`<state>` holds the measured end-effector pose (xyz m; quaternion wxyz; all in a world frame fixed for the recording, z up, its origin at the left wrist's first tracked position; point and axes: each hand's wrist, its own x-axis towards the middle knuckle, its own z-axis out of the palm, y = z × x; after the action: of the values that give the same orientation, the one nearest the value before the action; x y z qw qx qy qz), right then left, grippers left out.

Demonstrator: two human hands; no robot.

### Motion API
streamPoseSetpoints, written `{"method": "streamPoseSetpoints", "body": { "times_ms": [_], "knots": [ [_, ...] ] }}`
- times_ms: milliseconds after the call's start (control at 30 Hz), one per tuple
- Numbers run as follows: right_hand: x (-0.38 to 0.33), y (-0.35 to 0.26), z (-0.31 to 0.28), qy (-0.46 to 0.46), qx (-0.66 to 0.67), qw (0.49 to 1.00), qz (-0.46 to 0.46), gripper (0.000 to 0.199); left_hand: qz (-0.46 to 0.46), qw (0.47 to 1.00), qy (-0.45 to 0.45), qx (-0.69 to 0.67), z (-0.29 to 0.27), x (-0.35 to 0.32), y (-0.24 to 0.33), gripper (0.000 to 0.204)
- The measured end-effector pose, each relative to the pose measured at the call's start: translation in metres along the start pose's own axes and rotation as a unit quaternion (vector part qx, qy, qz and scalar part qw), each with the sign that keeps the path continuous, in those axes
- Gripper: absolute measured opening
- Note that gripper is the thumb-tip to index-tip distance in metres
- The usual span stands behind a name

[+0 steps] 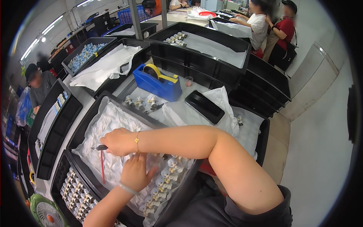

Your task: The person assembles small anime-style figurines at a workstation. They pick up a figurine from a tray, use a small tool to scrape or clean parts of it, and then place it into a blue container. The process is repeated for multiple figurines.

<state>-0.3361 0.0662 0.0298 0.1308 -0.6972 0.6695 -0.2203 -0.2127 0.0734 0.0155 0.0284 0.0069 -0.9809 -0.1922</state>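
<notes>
While my left hand [135,172] lies flat, fingers spread, pinning the plastic sheet [113,125] in the black tray [85,121], my right hand [119,142] is clenched on a dark tool [99,148] at the sheet's left side; small figurines [162,185] sit beside.

arms bare | gold bracelet [137,140] | pale wristband [127,188] | dark sleeve [261,210]
</notes>
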Motion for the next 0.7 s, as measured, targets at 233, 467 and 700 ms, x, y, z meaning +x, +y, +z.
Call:
{"method": "streamPoseSetpoints", "body": {
  "times_ms": [233, 467, 700],
  "knots": [
    [0.001, 0.003, 0.001, 0.023, 0.025, 0.999, -0.012, 0.028, 0.06, 0.993, 0.061, -0.083, 0.037, 0.041, -0.019, 0.028],
    [0.0, 0.001, -0.005, 0.065, 0.025, 0.997, -0.023, 0.029, -0.096, 0.981, -0.056, -0.157, -0.006, 0.02, -0.015, 0.032],
    [0.001, 0.0, 0.003, 0.005, 0.016, 1.0, -0.022, 0.028, -0.187, 0.837, 0.02, -0.514, -0.046, -0.08, -0.024, 0.042]
  ]
}}
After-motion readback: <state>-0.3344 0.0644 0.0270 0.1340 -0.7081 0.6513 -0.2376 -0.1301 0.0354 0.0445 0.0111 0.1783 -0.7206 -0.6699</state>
